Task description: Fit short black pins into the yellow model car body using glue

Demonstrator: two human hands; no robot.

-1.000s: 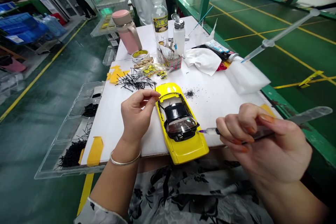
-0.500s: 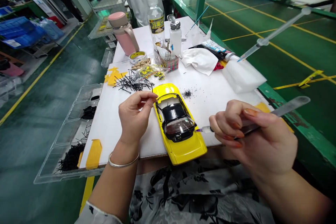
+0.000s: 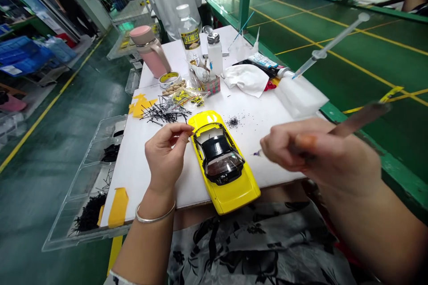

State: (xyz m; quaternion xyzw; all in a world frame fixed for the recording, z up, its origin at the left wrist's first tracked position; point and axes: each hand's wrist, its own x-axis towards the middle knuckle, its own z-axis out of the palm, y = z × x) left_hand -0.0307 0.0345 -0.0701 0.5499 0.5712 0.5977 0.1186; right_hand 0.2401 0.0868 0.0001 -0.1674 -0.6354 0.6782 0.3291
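Note:
A yellow model car with a black roof and clear windscreen lies at the table's near edge, one end jutting past it. My left hand is closed in a pinch, its thumb and forefinger tips against the car's far left side; whatever lies between them is hidden. Right of the car, my right hand is wrapped round a slim syringe with a purple needle tip, held apart from the car. A long greyish piece sticks out behind that hand, too blurred to identify.
Black thin sticks and tiny black bits lie beyond the car. Farther back stand a pink flask, a clear bottle, a white cloth and another syringe. A clear compartment tray is at the left.
My right hand has drawn the purple tip away from the car's right side. My left hand stays pinched at the car's far left edge. The whole view has shifted slightly.

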